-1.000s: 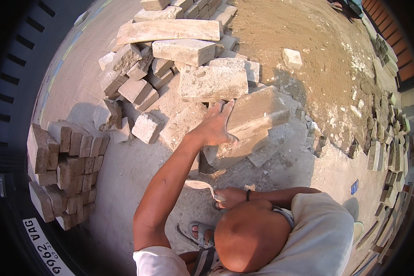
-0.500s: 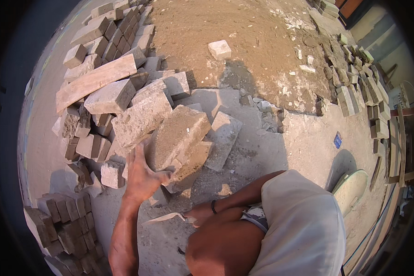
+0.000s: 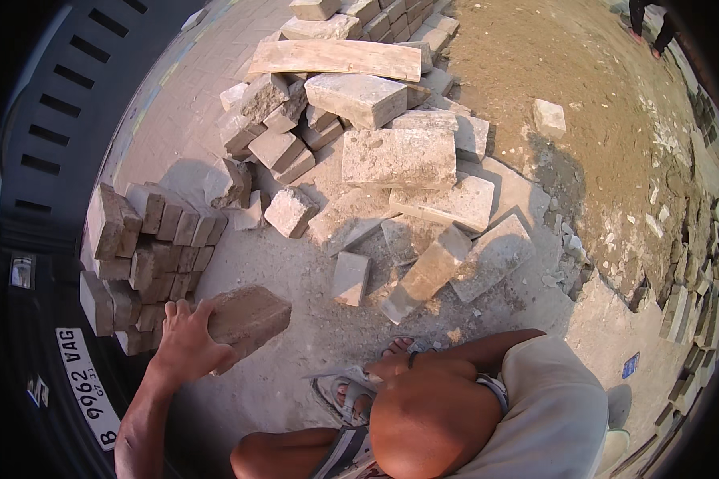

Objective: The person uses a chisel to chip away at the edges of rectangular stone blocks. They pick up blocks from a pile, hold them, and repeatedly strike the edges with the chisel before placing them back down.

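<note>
My left hand (image 3: pixel 188 343) grips a rectangular dusty grey-brown paver block (image 3: pixel 252 319) at lower left, beside a stack of narrow pavers (image 3: pixel 144 279). At bottom centre, partly behind my knee, my right hand (image 3: pixel 386 366) is closed on a flat trowel-like tool (image 3: pixel 331 374), low over the concrete near my sandalled foot (image 3: pixel 355 399). In front of me lie loose, chipped concrete blocks (image 3: pixel 491 259), with a larger heap (image 3: pixel 395 156) beyond them and a pale wooden plank (image 3: pixel 335 57) lying across its top.
A dark vehicle (image 3: pixel 52 239) borders the left. Sandy ground (image 3: pixel 583 64) with rubble stretches to the upper right, edged by broken concrete (image 3: pixel 599 307). More pavers (image 3: pixel 687 319) line the right side. Another person's legs (image 3: pixel 655 24) show at the top right.
My left hand has lifted a block from the pile in front of me and carried it left toward the narrow paver stack. My right hand stays low with the tool.
</note>
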The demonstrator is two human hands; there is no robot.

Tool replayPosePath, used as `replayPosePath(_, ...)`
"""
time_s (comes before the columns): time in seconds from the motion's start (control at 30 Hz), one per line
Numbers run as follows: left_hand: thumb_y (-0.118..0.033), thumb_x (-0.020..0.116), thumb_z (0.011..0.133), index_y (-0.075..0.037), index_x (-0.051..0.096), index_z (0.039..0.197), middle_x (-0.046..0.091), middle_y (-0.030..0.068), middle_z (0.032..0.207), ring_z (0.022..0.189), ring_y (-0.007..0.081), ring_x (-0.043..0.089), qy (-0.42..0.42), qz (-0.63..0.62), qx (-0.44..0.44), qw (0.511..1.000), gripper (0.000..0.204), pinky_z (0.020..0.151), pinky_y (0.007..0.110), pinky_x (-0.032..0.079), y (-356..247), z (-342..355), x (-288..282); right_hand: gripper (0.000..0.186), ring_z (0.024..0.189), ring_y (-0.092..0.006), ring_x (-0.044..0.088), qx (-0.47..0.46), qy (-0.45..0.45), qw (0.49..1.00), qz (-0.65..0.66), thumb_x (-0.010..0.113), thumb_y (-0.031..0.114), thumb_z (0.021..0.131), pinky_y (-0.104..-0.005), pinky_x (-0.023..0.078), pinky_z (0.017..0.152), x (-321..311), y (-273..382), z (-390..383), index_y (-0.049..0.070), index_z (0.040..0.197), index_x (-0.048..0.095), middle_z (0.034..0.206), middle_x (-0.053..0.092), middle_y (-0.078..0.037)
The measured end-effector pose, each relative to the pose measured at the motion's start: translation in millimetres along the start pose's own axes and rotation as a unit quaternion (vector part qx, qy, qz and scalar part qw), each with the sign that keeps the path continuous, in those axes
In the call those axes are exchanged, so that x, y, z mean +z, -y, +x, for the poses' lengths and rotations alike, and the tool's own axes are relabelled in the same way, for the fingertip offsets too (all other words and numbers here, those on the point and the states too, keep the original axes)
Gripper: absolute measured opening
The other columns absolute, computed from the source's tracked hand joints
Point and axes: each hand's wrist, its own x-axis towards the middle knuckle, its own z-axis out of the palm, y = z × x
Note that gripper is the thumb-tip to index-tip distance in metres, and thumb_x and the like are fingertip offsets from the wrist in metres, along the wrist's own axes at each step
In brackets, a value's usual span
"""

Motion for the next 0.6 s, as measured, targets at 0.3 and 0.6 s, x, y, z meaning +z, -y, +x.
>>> replayPosePath(0.3, -0.038, 0.083, 0.059, -0.010, 0.056, 0.131, 0.042, 0.0304, 0.134, 0.124, 0.0472, 0.037, 0.154, 0.060, -0.029, 0.986, 0.083, 0.109, 0.054, 0.033, 67.9, 32.3, 201.0, 0.052, 0.089, -0.0355, 0.061, 0.084, 0.341, 0.915, 0.197, 0.058, 0.042, 0.091, -0.0552, 0.043, 0.076, -106.3, 12.9, 30.5, 0.022, 0.137, 0.045, 0.102, 0.063, -0.022)
replayPosePath(0.6, -0.023, 0.090, 0.063, -0.015, 0.026, 0.153, 0.010, 0.0266, 0.159, 0.146, 0.0470, 0.015, -0.217, -0.214, -0.046, 0.951, 0.111, 0.118, 0.059, 0.018, 78.6, -0.6, 275.1, 0.061, 0.079, -0.0337, 0.067, -0.002, 0.074, 0.934, 0.350, 0.065, 0.029, 0.092, -0.0432, 0.051, 0.073, -83.3, 1.9, 74.2, -0.006, 0.136, 0.043, 0.093, 0.066, -0.024)
